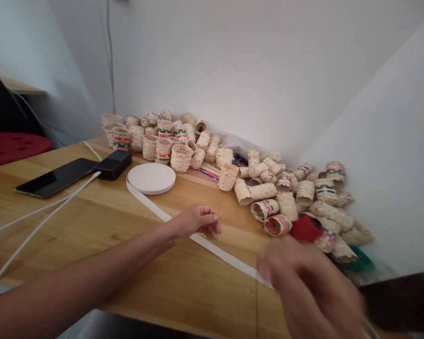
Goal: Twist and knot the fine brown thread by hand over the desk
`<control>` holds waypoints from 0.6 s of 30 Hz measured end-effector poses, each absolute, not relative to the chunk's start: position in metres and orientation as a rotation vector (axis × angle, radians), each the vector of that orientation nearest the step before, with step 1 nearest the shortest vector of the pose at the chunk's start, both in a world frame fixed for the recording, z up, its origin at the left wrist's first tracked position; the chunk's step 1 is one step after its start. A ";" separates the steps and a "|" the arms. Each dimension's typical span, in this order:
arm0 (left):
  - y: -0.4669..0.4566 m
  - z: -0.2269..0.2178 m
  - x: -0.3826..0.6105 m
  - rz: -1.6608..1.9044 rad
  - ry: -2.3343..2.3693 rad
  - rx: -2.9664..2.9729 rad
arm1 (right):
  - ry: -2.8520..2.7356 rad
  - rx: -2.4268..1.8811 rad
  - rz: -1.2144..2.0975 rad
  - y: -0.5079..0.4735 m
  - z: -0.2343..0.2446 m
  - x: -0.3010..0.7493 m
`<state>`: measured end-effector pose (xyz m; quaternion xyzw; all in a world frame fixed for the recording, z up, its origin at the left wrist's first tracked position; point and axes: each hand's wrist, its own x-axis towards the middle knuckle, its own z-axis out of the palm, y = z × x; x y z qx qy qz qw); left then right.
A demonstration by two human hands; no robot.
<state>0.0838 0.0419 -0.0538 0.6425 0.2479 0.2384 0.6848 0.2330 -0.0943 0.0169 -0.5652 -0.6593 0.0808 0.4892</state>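
Above the wooden table (pixel 127 268), my left hand (pixel 205 221) is closed in a pinch. A thin pale sliver (pixel 221 213) pokes up from its fingertips, too small to make out further. Blurred by motion, my right hand (pixel 311 282) is close to the camera at the lower right, with its fingers smeared. A flat white strip (pixel 226 256) runs from a coiled white roll (pixel 151 178), passes beneath my left wrist and disappears behind my right hand. Whether the right hand touches the strip, I cannot tell.
Small woven baskets (pixel 181 158) are heaped along the wall, some with coloured bands. A red object (pixel 305 228) lies among them. On the left are a phone (pixel 58 176), a black box-shaped device (pixel 113 165) and white cables (pixel 42 230). A red stool (pixel 16 147) stands beyond.
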 end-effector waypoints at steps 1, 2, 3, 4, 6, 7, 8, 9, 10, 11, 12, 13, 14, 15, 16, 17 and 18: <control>0.040 -0.053 0.083 0.545 0.524 1.370 | -1.544 -1.385 0.252 -0.084 0.015 0.234; 0.039 -0.054 0.082 0.557 0.490 1.295 | -1.477 -1.390 0.345 -0.072 0.012 0.236; 0.038 -0.055 0.081 0.571 0.459 1.223 | -1.410 -1.386 0.466 -0.058 0.006 0.238; 0.038 -0.057 0.080 0.582 0.433 1.163 | -1.352 -1.374 0.591 -0.043 -0.001 0.239; 0.037 -0.061 0.078 0.606 0.417 1.106 | -1.307 -1.349 0.764 -0.019 -0.015 0.238; 0.037 -0.063 0.077 0.618 0.425 1.096 | -1.312 -1.342 0.797 -0.010 -0.021 0.236; 0.036 -0.065 0.076 0.629 0.436 1.089 | -1.330 -1.336 0.804 -0.005 -0.025 0.233; 0.036 -0.066 0.074 0.640 0.446 1.082 | -1.359 -1.333 0.794 -0.001 -0.028 0.230; 0.035 -0.067 0.073 0.653 0.450 1.077 | -1.396 -1.330 0.773 0.000 -0.029 0.226; 0.035 -0.068 0.072 0.666 0.449 1.076 | -1.438 -1.334 0.747 -0.001 -0.029 0.222; 0.035 -0.068 0.071 0.674 0.442 1.075 | -1.477 -1.343 0.711 -0.002 -0.029 0.219; 0.035 -0.069 0.071 0.679 0.432 1.073 | -1.512 -1.357 0.668 -0.004 -0.029 0.216; 0.035 -0.069 0.071 0.681 0.422 1.069 | -1.535 -1.374 0.623 -0.006 -0.029 0.213; 0.035 -0.069 0.072 0.680 0.414 1.059 | -1.543 -1.392 0.579 -0.008 -0.030 0.211; 0.034 -0.069 0.072 0.673 0.409 1.045 | -1.542 -1.408 0.537 -0.010 -0.032 0.210; 0.033 -0.069 0.073 0.667 0.409 1.029 | -1.534 -1.422 0.502 -0.011 -0.034 0.209; 0.032 -0.069 0.074 0.660 0.413 1.013 | -1.521 -1.429 0.475 -0.011 -0.037 0.208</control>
